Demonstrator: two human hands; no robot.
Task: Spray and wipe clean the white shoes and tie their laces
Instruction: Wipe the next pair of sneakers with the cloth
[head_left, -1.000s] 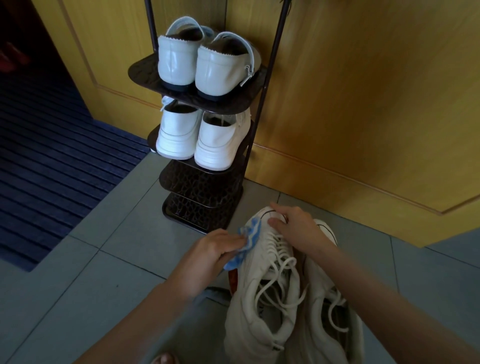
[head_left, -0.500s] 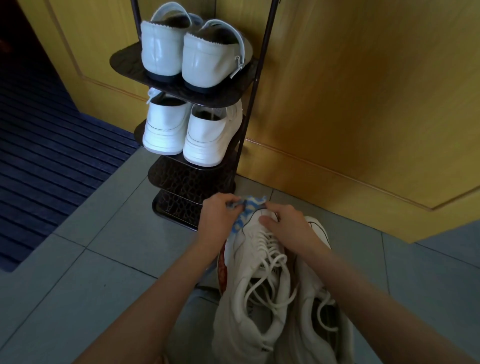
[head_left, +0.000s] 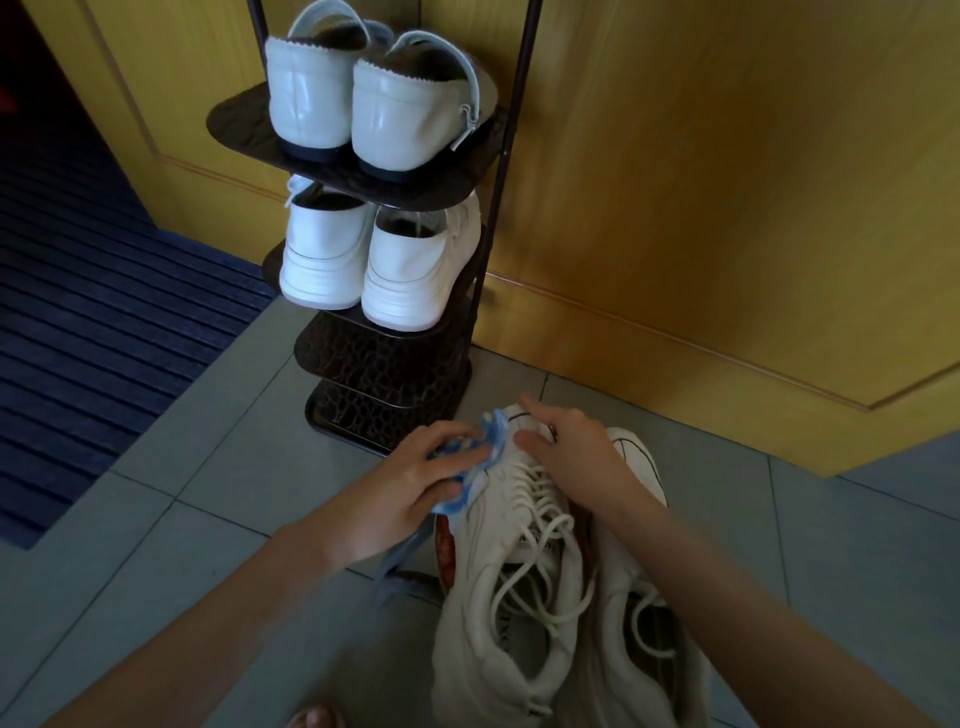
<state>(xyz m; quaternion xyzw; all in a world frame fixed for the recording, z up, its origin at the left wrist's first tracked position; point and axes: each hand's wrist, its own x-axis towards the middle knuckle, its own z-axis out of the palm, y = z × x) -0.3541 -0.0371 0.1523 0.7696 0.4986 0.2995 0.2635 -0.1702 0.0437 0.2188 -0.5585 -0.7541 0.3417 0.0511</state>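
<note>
Two white lace-up sneakers lie side by side on the grey floor tiles, toes pointing away from me, laces loose. My left hand grips a blue-and-white cloth pressed against the toe side of the left sneaker. My right hand rests on that sneaker's toe with fingers spread and fairly straight. The right sneaker lies partly under my right forearm. No spray bottle shows.
A dark metal shoe rack stands just beyond the sneakers against a yellow wooden wall, with two pairs of white shoes on its upper shelves. A dark blue ribbed mat lies left. A toe shows at the bottom edge.
My left hand with the cloth moved up from the sneaker's side to its toe, then slid back a little. My right hand stays on the toe. The view dipped slightly.
</note>
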